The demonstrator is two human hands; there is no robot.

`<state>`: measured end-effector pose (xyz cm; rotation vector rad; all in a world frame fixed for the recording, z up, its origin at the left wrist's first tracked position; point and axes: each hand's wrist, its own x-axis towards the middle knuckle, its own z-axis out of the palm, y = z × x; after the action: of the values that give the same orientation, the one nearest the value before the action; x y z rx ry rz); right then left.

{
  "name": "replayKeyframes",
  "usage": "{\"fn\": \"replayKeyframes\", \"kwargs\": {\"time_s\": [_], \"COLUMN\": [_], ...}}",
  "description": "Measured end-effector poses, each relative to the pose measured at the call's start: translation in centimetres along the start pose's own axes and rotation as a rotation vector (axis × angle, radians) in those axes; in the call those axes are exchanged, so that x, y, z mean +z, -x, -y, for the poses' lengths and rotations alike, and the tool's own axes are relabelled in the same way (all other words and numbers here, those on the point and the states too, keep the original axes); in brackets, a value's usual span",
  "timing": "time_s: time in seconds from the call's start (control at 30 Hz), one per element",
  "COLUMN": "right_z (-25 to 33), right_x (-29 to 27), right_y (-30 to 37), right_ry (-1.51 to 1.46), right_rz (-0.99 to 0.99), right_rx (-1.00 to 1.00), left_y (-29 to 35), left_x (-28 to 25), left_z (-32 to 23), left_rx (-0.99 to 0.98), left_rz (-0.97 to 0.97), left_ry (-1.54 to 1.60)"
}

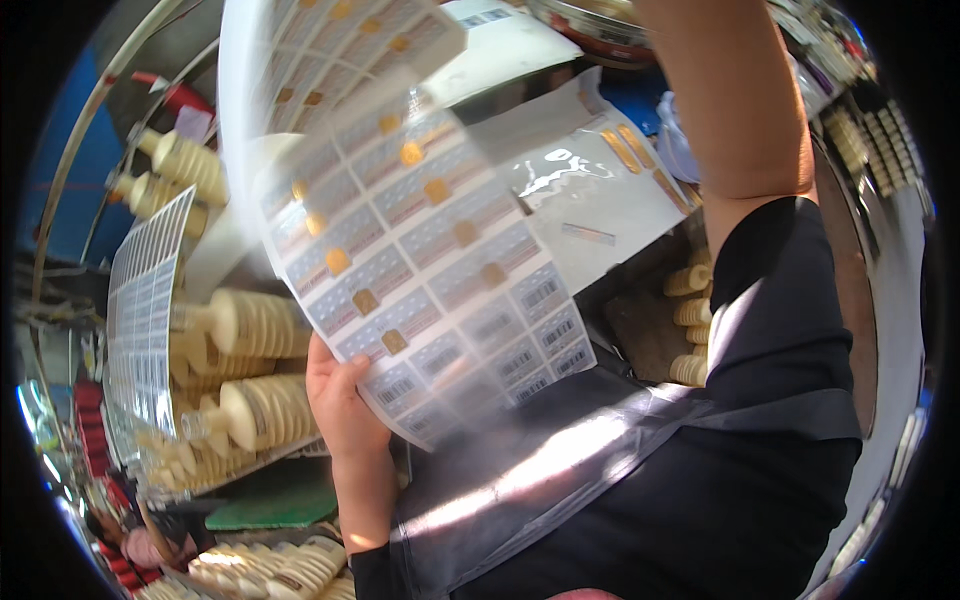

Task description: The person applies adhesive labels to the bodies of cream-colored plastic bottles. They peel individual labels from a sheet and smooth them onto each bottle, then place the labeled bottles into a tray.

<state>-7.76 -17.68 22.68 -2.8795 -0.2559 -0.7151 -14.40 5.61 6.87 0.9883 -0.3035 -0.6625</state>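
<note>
- while the left hand (348, 400) pinches the lower left edge of the label sheet (425, 265), its thumb lies on the printed face.
- this label sheet is held up, tilted, in front of the dark apron (520, 475); it bears gold marks and barcodes, and it is partly blurred by motion.
- the right forearm (740, 110) goes out at the upper edge, so i cannot tell what the right hand does.
- above the label sheet, more gold-marked rows appear, but whether they belong to a second sheet i cannot tell.
- beyond it lies a glossy white sheet (628, 205), with gold stickers (622, 150) near its edge and a narrow strip (588, 234) on it.
- to the left are ribbed cream bottles (258, 325), overlapped by a barcode sheet (140, 310).
- farther, at lower left, another person (160, 545) is seen.
</note>
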Motion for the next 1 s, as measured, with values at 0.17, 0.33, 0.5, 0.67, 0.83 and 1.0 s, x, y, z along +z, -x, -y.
{"fn": "replayKeyframes", "kwargs": {"time_s": [0.17,0.33,0.5,0.67,0.83,1.0], "right_z": [1.4,6.3,13.9,17.6,15.5,15.5], "right_x": [1.6,2.2,2.8,5.5,9.2,9.0], "right_y": [2.5,8.2,17.1,22.5,25.0,26.2], "right_ry": [-0.052,-0.222,-0.585,-0.745,-0.127,-0.154], "right_rz": [-0.048,-0.155,-0.155,0.100,0.317,0.225], "right_rx": [0.024,0.072,0.404,0.874,-0.004,-0.046], "left_y": [-0.3,-0.8,-0.1,0.9,2.0,1.6], "left_x": [-0.9,-1.2,-1.5,-1.8,-1.2,-0.2], "left_z": [1.4,2.2,3.5,4.3,5.0,4.9], "left_rx": [-0.005,-0.026,0.000,0.050,0.041,0.040], "left_rz": [-0.006,0.044,-0.011,-0.086,-0.387,-0.229], "left_ry": [0.036,-0.120,-0.250,-0.407,-0.433,-0.533]}}
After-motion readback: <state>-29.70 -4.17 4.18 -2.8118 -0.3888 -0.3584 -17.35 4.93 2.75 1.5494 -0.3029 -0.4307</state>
